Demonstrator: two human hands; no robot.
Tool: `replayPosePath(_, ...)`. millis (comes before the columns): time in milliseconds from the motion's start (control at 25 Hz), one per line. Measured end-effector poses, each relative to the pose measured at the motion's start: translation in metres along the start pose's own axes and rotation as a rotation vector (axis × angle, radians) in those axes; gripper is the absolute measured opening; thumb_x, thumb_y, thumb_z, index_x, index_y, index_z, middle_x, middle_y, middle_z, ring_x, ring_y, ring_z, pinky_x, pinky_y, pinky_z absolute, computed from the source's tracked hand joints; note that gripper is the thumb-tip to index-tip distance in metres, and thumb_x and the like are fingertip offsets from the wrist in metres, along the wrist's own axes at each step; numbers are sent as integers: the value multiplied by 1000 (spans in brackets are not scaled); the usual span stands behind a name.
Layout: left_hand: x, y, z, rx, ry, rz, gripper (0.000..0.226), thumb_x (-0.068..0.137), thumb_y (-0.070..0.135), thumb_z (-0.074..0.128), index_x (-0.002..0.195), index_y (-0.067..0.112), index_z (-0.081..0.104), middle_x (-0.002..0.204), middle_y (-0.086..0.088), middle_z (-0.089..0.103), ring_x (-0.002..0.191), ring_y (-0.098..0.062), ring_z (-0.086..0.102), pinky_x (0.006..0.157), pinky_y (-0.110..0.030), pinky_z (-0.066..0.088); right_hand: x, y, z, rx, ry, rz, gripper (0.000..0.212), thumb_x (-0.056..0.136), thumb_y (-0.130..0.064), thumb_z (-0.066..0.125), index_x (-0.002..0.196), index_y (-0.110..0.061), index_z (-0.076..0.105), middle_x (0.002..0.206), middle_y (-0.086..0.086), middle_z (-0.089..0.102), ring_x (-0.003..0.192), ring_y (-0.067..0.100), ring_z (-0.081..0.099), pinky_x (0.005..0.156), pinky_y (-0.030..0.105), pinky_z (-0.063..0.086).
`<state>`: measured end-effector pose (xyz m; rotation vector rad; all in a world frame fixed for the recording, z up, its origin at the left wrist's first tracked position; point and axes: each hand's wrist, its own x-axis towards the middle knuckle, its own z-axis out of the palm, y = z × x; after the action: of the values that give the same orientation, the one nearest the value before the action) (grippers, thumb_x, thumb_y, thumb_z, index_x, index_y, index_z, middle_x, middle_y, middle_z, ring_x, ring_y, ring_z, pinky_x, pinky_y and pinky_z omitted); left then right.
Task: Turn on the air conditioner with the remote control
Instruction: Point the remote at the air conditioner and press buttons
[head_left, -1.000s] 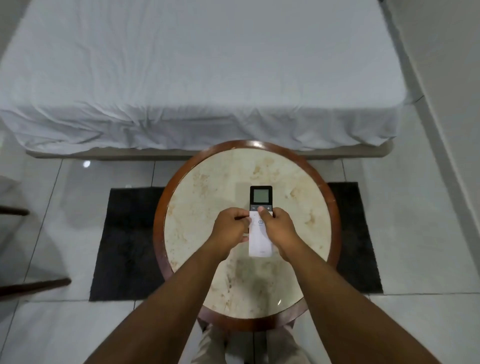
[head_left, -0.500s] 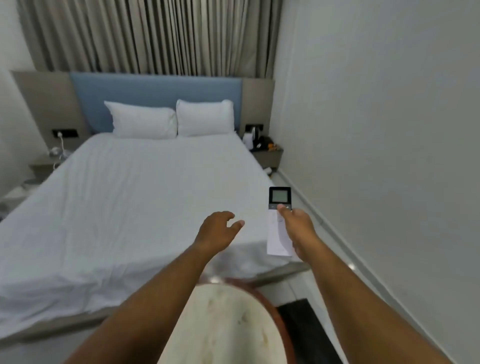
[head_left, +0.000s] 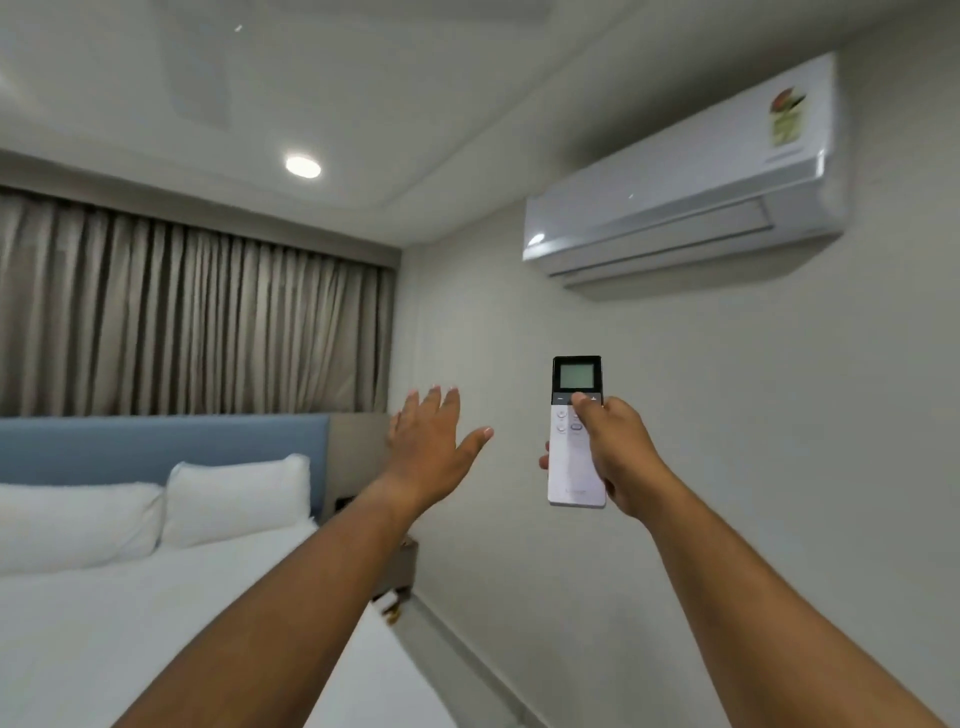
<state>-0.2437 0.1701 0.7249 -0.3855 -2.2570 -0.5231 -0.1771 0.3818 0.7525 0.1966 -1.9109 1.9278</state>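
Arms reach forward and upward from the bottom of the view, both bare to the elbow. Our right hand (head_left: 618, 452) is wrapped around the slim white remote control with a dark screen at its top (head_left: 576, 431), holding it upright in the air with the thumb laid on the dark strip of buttons just under the screen and the fingers curled behind the body. Our left hand (head_left: 431, 447) holds nothing — it hangs in the air just left of the remote, fingers spread and pointing up, thumb stretched toward the remote but apart from it.

Above and to the right of the remote, high on the pale wall, sits the white wall-mounted air conditioner (head_left: 685, 176); its flap looks closed, and a coloured sticker shows near its right end. Left of the hands we see the bed with white sheets (head_left: 156, 613), two white pillows (head_left: 234, 499), a blue padded headboard (head_left: 156, 447) and grey-brown curtains (head_left: 182, 317).

Half a second ago we looked lower, across the bed, with the round tabletop still at the bottom edge; now the view has tilted up to the ceiling and the air conditioner, the tabletop is gone from sight, and both hands have risen, the left one opening wider.
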Motion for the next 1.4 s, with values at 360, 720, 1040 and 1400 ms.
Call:
replayPosePath(360,73,80,-30,45,211,212,97,80,83,12,155,21,7,165,-9,6,151,-29,-4,120,-48,1,8,-92,-59,-93,215,-196,31,100,-34,51,107,-4,51,91,24,71,52,33,74,46,37,60)
replayPosePath(720,80,105,-25,82,211,240,110,70,89,-2,155,20,-1,165,-8,-3,150,-29,-11,119,-45,-6,13,-105,-79,-146,239,-215,33,101,-39,52,107,-7,55,92,25,73,57,34,76,60,49,63)
replayPosePath(1040,88,107,-33,142,238,246,114,68,90,-6,155,18,4,165,-8,1,151,-30,-9,119,-47,-5,12,-119,-81,12,229,-219,17,94,-24,53,95,-7,55,68,20,71,49,34,70,46,37,58)
replayPosePath(1400,91,120,-42,138,262,244,114,68,91,-3,155,18,5,165,-10,0,151,-32,-9,120,-49,-3,7,-131,-89,41,214,-312,12,100,-18,54,108,-9,57,87,20,70,58,32,75,56,44,63)
